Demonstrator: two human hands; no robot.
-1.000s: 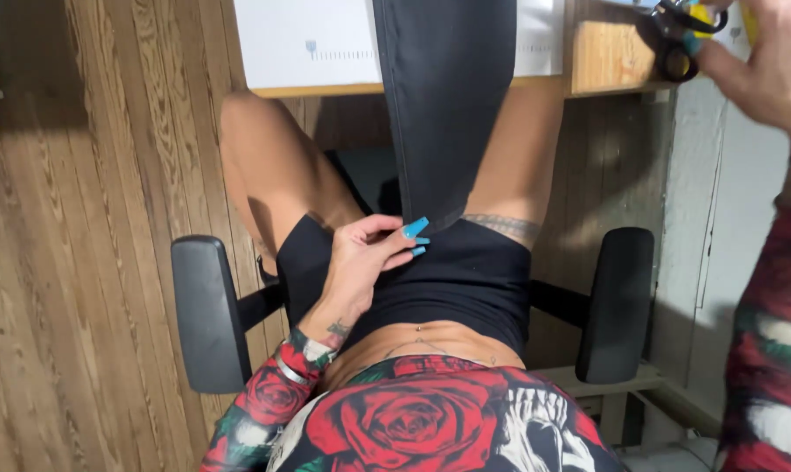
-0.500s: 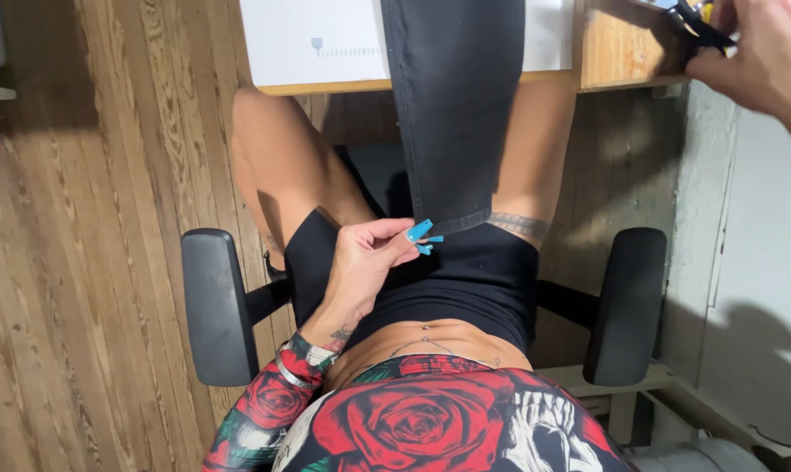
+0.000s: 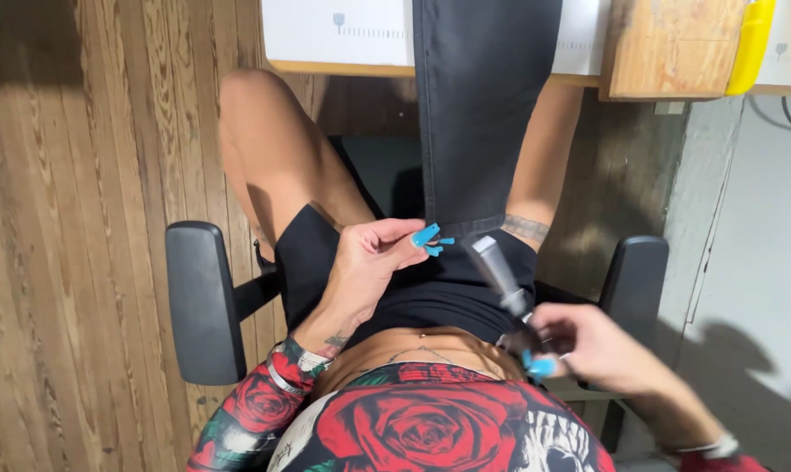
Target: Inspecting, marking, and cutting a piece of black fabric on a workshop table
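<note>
A long black piece of fabric (image 3: 483, 114) hangs from the table edge down to my lap. My left hand (image 3: 369, 262), with long blue nails, pinches the lower left corner of its hem. My right hand (image 3: 596, 350) is low at the right, just above my lap. It grips the handles of a pair of scissors (image 3: 498, 271), and the grey blades point up and left. Their tip lies just below the fabric's hem, close to my left fingertips. I cannot tell whether the blades touch the fabric.
I sit in a chair with black armrests on the left (image 3: 205, 301) and right (image 3: 631, 275). Ahead is a wooden table (image 3: 666, 52) with a white ruled sheet (image 3: 334, 31) and a yellow object (image 3: 749, 44). Wooden floorboards lie to the left, a pale wall to the right.
My right hand has come down from the table's upper right to my lap, bringing the scissors under the hem. My left hand has stayed at the hem, shifting slightly.
</note>
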